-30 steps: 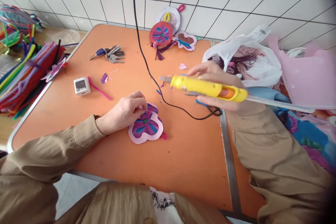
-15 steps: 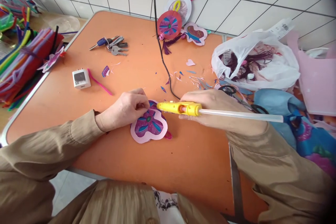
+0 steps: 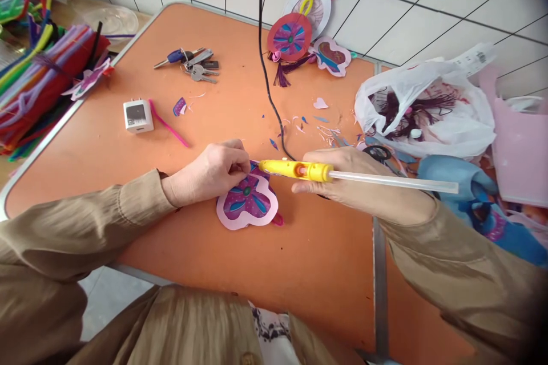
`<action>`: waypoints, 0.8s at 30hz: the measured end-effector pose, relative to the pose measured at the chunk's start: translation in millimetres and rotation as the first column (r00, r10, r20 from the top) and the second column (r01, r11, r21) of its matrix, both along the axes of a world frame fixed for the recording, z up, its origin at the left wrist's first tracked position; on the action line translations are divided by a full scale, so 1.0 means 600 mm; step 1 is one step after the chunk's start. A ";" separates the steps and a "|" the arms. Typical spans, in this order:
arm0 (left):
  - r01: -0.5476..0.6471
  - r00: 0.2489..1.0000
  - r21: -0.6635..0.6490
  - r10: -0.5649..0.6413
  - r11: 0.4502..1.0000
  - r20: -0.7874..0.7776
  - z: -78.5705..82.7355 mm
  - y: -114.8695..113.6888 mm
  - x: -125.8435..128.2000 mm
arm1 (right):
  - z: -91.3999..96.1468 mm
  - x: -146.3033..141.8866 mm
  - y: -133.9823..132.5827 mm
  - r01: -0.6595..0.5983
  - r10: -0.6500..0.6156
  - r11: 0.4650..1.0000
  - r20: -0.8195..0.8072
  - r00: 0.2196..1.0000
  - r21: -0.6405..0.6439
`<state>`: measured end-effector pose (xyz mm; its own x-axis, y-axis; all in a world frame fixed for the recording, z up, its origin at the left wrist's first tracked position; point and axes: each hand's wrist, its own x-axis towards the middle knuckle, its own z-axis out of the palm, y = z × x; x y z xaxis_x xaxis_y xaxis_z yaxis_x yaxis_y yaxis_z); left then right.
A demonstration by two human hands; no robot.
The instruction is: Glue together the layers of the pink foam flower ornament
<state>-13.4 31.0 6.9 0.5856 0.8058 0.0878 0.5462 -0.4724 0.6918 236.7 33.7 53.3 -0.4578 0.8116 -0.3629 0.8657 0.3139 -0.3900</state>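
In the head view, my right hand [image 3: 342,168] is wrapped round a yellow hot glue gun [image 3: 295,170], and a long clear glue stick [image 3: 394,181] pokes out of its back end. The gun's nozzle points left, at the upper edge of a pink-bordered paper butterfly [image 3: 247,208] with a purple and blue pattern. My left hand [image 3: 214,171] pinches the butterfly's upper left edge, its fingertips close to the nozzle. Beneath the butterfly, a magenta loop [image 3: 278,219] sticks out at the right. The nozzle tip's exact contact is hard to make out.
A black cord [image 3: 268,85] runs down the wall to the gun. Keys [image 3: 192,63], a white charger [image 3: 138,116] and a pink pipe cleaner [image 3: 169,124] lie at left. Finished paper ornaments [image 3: 289,37] lean at the back. Scissors [image 3: 381,154] and a plastic bag [image 3: 423,108] are at right.
The view has shifted slightly, so most things on the table appear a little farther right. Both hands keep their hold, and the glue gun's nozzle stays by the butterfly's upper edge.
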 end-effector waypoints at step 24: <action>-0.014 1.000 -0.005 0.014 1.000 -0.015 -0.001 -0.001 0.000 | 0.028 0.015 0.009 -0.042 0.043 0.999 0.036 0.998 -0.020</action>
